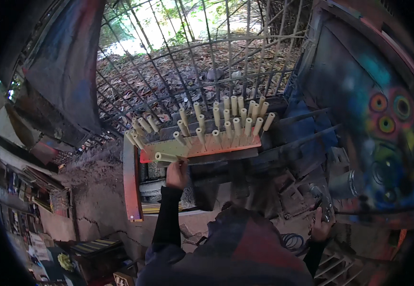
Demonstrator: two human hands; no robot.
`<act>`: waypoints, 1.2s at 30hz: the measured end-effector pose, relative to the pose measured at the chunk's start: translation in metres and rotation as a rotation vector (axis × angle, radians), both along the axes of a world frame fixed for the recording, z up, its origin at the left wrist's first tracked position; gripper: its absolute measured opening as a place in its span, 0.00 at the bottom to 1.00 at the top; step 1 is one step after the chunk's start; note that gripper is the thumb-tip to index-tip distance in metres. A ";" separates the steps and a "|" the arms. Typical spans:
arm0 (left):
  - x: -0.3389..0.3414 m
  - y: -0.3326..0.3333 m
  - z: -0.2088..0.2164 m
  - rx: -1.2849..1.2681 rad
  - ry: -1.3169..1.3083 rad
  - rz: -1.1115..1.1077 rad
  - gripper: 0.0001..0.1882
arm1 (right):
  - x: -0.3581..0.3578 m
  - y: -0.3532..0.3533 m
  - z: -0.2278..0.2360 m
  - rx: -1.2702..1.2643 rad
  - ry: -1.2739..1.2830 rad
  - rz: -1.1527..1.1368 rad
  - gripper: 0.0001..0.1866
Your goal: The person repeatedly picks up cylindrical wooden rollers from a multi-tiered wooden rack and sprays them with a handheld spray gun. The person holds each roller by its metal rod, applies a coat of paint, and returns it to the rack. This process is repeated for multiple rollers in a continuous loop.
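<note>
My left hand (176, 174) is closed near the front left edge of a red-orange board (201, 151). A pale hollow wooden tube (165, 157) lies sideways at its fingertips, with its open end toward the left. On the board stand several similar pale tubes (237, 125), raised on thin sticks, some upright and some tilted. Lower right, apart from the board, my right hand (320, 227) is wrapped round a metallic spray gun (327, 206); part of its handle is hidden by the fingers.
Behind the board is a barred lattice (188, 57) with dry leaves beyond. A paint-stained panel (383, 119) stands at right, beside a metal can (347, 183). A long reddish board (131, 186) runs along the left. Coiled hose (292, 240) lies near my right arm.
</note>
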State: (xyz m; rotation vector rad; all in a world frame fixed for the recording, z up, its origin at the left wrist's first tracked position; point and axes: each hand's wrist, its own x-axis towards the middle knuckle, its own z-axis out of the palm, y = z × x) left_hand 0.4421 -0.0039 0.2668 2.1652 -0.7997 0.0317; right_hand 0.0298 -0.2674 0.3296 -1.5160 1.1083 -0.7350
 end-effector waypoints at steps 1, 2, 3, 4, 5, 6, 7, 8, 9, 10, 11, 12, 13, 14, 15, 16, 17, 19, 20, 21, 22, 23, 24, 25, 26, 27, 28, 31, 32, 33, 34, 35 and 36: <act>-0.027 -0.017 0.020 -0.053 0.073 -0.085 0.04 | 0.000 0.000 0.008 0.020 -0.002 0.016 0.09; -0.052 -0.034 0.033 -0.089 0.139 -0.178 0.04 | 0.001 -0.001 0.013 0.032 -0.002 0.039 0.10; -0.074 -0.055 0.047 -0.116 0.204 -0.280 0.04 | -0.001 -0.002 0.016 0.056 -0.015 0.014 0.10; -0.093 -0.074 0.055 -0.122 0.259 -0.384 0.04 | -0.005 -0.003 0.015 0.077 -0.031 -0.009 0.10; -0.107 -0.094 0.060 -0.122 0.310 -0.488 0.05 | -0.005 -0.005 0.018 0.100 -0.051 -0.034 0.10; -0.116 -0.112 0.056 -0.117 0.316 -0.580 0.04 | 0.003 -0.004 0.038 0.036 -0.074 0.022 0.12; -0.123 -0.130 0.048 -0.110 0.323 -0.672 0.04 | 0.003 -0.007 0.042 0.007 -0.062 0.014 0.13; -0.129 -0.150 0.039 -0.145 0.381 -0.722 0.05 | 0.000 -0.009 0.045 -0.023 -0.046 0.000 0.13; -0.135 -0.169 0.028 -0.180 0.441 -0.768 0.06 | -0.002 -0.010 0.048 -0.053 -0.028 -0.011 0.14; -0.139 -0.183 0.021 -0.214 0.503 -0.813 0.06 | -0.001 -0.009 0.058 -0.056 -0.041 -0.016 0.15; -0.142 -0.199 0.018 -0.176 0.551 -0.832 0.07 | -0.004 -0.009 0.070 -0.051 -0.053 -0.034 0.14; -0.146 -0.213 0.016 -0.140 0.594 -0.844 0.07 | -0.008 -0.010 0.080 -0.048 -0.066 -0.044 0.12; -0.151 -0.225 0.016 -0.102 0.637 -0.857 0.08 | -0.011 -0.012 0.087 -0.046 -0.080 -0.054 0.11; -0.156 -0.235 0.020 -0.074 0.584 -0.864 0.08 | -0.015 -0.014 0.091 -0.073 -0.077 -0.071 0.10; -0.161 -0.243 0.020 -0.070 0.565 -0.881 0.08 | -0.018 -0.014 0.094 -0.102 -0.089 -0.100 0.10; -0.166 -0.251 0.020 -0.067 0.546 -0.897 0.08 | -0.021 -0.015 0.095 -0.131 -0.099 -0.127 0.09; -0.170 -0.257 0.020 -0.059 0.528 -0.909 0.08 | -0.025 -0.017 0.093 -0.156 -0.110 -0.153 0.09; -0.177 -0.267 0.015 -0.067 0.453 -0.934 0.08 | -0.036 -0.022 0.093 -0.247 -0.026 -0.120 0.09; -0.180 -0.271 0.014 -0.067 0.411 -0.944 0.08 | -0.035 -0.019 0.101 -0.232 -0.009 -0.118 0.10; -0.183 -0.275 0.014 -0.069 0.369 -0.951 0.08 | -0.036 -0.016 0.105 -0.217 0.008 -0.114 0.10; -0.188 -0.280 0.014 -0.078 0.396 -0.955 0.09 | -0.040 -0.014 0.101 -0.271 0.024 -0.102 0.11; -0.189 -0.282 0.014 -0.085 0.423 -0.945 0.09 | -0.041 -0.013 0.095 -0.321 0.038 -0.083 0.13; -0.190 -0.284 0.015 -0.092 0.449 -0.932 0.09 | -0.040 -0.011 0.096 -0.307 0.024 -0.052 0.14; -0.192 -0.286 0.018 -0.094 0.446 -0.933 0.09 | -0.041 -0.010 0.096 -0.293 0.010 -0.018 0.14; -0.195 -0.288 0.028 -0.099 0.440 -0.937 0.09 | -0.044 -0.008 0.094 -0.315 0.052 -0.003 0.16; -0.197 -0.290 0.034 -0.104 0.435 -0.939 0.09 | -0.045 -0.006 0.093 -0.307 0.047 0.008 0.16; -0.198 -0.291 0.035 -0.095 0.415 -0.940 0.09 | -0.046 -0.004 0.094 -0.298 0.041 0.020 0.16; -0.198 -0.293 0.036 -0.093 0.374 -0.934 0.09 | -0.043 -0.005 0.097 -0.252 0.004 0.039 0.16; -0.199 -0.293 0.038 -0.105 0.377 -0.938 0.09 | -0.043 -0.007 0.097 -0.265 0.014 0.026 0.16; -0.199 -0.293 0.039 -0.116 0.380 -0.941 0.09 | -0.043 -0.008 0.097 -0.278 0.024 0.014 0.16; -0.200 -0.293 0.038 -0.100 0.392 -0.935 0.09 | -0.043 -0.010 0.100 -0.288 0.040 -0.012 0.16; -0.200 -0.293 0.036 -0.087 0.403 -0.927 0.09 | -0.042 -0.012 0.104 -0.300 0.054 -0.034 0.16; -0.200 -0.293 0.036 -0.075 0.414 -0.917 0.09 | -0.041 -0.014 0.106 -0.313 0.069 -0.056 0.16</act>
